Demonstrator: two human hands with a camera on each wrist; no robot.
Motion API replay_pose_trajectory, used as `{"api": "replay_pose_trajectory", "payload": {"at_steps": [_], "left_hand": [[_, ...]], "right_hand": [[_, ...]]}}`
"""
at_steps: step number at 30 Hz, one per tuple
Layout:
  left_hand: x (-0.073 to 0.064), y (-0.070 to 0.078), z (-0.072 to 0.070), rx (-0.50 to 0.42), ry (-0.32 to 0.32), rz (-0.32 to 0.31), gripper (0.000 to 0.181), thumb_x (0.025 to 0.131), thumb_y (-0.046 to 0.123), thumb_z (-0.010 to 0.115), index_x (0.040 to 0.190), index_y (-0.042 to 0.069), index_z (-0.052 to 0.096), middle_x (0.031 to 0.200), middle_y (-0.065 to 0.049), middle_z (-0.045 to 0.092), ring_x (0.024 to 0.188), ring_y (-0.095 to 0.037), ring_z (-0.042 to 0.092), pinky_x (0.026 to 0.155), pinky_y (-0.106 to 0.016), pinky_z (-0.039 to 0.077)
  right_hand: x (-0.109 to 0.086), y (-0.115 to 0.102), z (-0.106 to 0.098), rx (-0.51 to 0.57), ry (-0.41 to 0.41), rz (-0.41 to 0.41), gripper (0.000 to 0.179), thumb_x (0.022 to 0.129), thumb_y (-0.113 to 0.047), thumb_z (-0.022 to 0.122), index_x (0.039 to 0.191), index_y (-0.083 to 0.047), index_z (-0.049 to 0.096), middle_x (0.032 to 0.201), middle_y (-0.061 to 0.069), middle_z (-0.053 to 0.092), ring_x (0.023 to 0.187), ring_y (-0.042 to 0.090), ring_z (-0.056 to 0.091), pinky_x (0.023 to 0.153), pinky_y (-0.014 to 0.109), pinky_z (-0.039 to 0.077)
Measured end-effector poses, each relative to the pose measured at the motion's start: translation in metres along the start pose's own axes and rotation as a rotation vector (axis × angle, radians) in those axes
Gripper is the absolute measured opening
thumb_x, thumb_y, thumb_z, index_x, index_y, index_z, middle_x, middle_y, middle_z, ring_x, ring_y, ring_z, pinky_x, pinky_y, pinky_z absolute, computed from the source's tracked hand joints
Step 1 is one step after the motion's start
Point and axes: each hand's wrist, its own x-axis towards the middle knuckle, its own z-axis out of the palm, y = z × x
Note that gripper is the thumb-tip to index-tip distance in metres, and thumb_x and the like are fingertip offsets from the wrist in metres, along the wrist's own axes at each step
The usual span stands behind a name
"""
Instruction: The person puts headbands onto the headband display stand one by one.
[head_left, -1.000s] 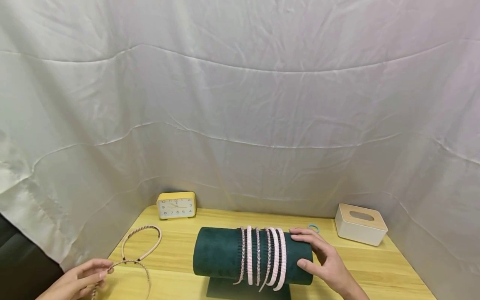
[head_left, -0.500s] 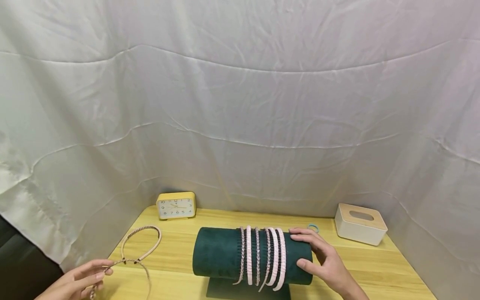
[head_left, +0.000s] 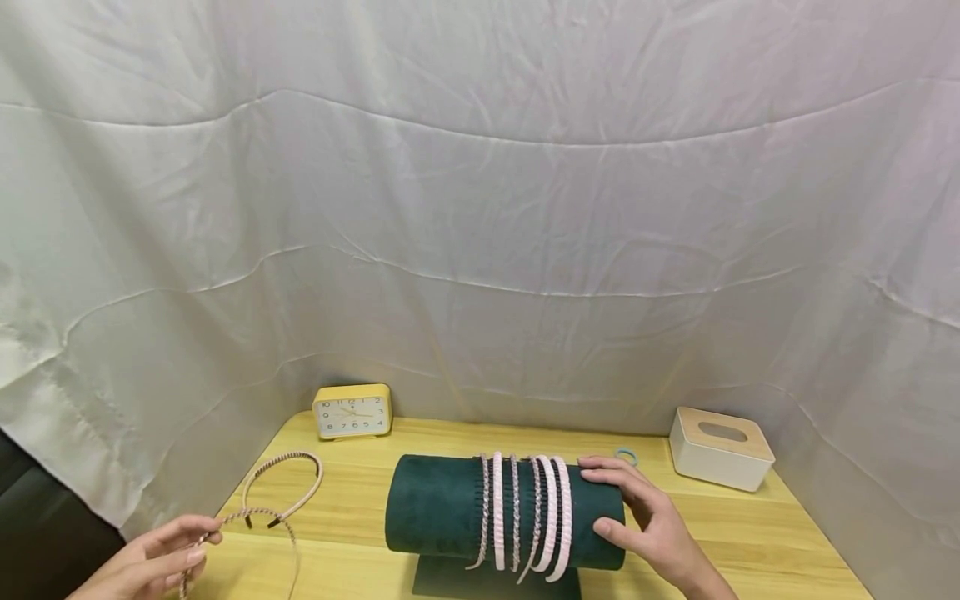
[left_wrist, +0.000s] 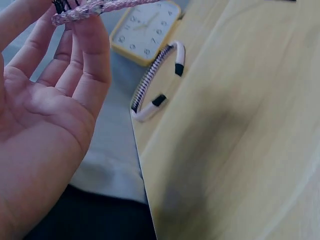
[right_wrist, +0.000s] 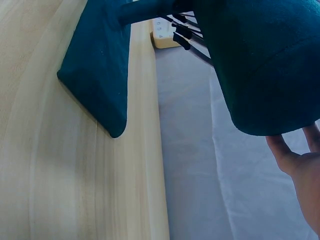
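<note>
At the lower left, my left hand [head_left: 150, 562] pinches a thin braided pink headband [left_wrist: 82, 13] between thumb and fingertips, lifted over the table. Its loop hangs to the right, cut off by the bottom edge of the head view. Just beyond it, a thicker pale pink headband [left_wrist: 148, 75] with dark tips lies on the table. A dark green headband stand [head_left: 435, 504] with a padded roll carries several pink headbands, braided [head_left: 517, 517] and smooth [head_left: 498, 512]. My right hand [head_left: 651, 521] holds the roll's right end, fingers on top and thumb in front.
A yellow clock [head_left: 352, 411] stands at the back left of the wooden table [head_left: 345, 533]. A white tissue box [head_left: 720, 458] is at the back right, with a small blue ring [head_left: 626, 456] nearby. Pale curtains [head_left: 487, 208] surround the table.
The headband in my left hand has risen and turned slightly, with the hand shifting a little left. My right hand and the stand have stayed put.
</note>
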Motion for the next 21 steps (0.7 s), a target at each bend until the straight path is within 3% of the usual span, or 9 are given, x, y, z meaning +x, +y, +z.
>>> {"api": "replay_pose_trajectory", "payload": {"at_steps": [2, 5, 11, 18, 21], "left_hand": [[0.003, 0.003, 0.003, -0.024, -0.017, 0.012, 0.057, 0.118, 0.001, 0.025, 0.148, 0.03, 0.063, 0.139, 0.017, 0.067, 0.105, -0.008, 0.065, 0.096, -0.028, 0.06], [0.007, 0.009, 0.009, -0.03, 0.014, -0.005, 0.056, 0.12, 0.006, 0.024, 0.146, 0.031, 0.066, 0.138, 0.018, 0.067, 0.106, -0.008, 0.065, 0.095, -0.029, 0.06], [0.014, 0.018, 0.02, 0.001, 0.021, 0.057, 0.059, 0.119, 0.004, 0.02, 0.149, 0.025, 0.067, 0.141, 0.014, 0.069, 0.111, -0.007, 0.067, 0.098, -0.026, 0.06], [0.023, 0.032, 0.04, 0.172, 0.163, -0.018, 0.05, 0.119, 0.008, 0.034, 0.147, 0.031, 0.068, 0.138, 0.018, 0.071, 0.11, -0.006, 0.067, 0.097, -0.028, 0.061], [0.03, 0.037, 0.052, 0.256, 0.205, 0.011, 0.046, 0.118, 0.006, 0.038, 0.149, 0.025, 0.067, 0.137, 0.017, 0.072, 0.108, -0.007, 0.069, 0.095, -0.028, 0.062]], "right_hand": [[0.0, 0.0, 0.0, -0.001, 0.0, 0.002, 0.057, 0.093, 0.018, 0.069, 0.147, -0.001, 0.062, 0.157, 0.015, 0.058, 0.146, 0.008, 0.053, 0.116, 0.016, 0.046], [0.0, 0.0, 0.0, -0.002, 0.001, 0.005, 0.057, 0.093, 0.018, 0.069, 0.147, -0.001, 0.063, 0.157, 0.015, 0.058, 0.145, 0.007, 0.053, 0.116, 0.016, 0.046], [0.0, 0.0, -0.001, -0.006, 0.001, 0.004, 0.057, 0.093, 0.018, 0.069, 0.147, -0.001, 0.062, 0.157, 0.014, 0.058, 0.145, 0.008, 0.054, 0.116, 0.016, 0.047], [0.0, 0.0, 0.0, -0.004, 0.001, 0.0, 0.058, 0.093, 0.018, 0.069, 0.147, -0.001, 0.062, 0.157, 0.015, 0.058, 0.145, 0.008, 0.054, 0.115, 0.017, 0.047], [0.0, 0.0, 0.0, -0.002, 0.002, -0.004, 0.057, 0.093, 0.018, 0.069, 0.147, -0.001, 0.062, 0.156, 0.016, 0.058, 0.145, 0.008, 0.054, 0.115, 0.017, 0.047]]}}
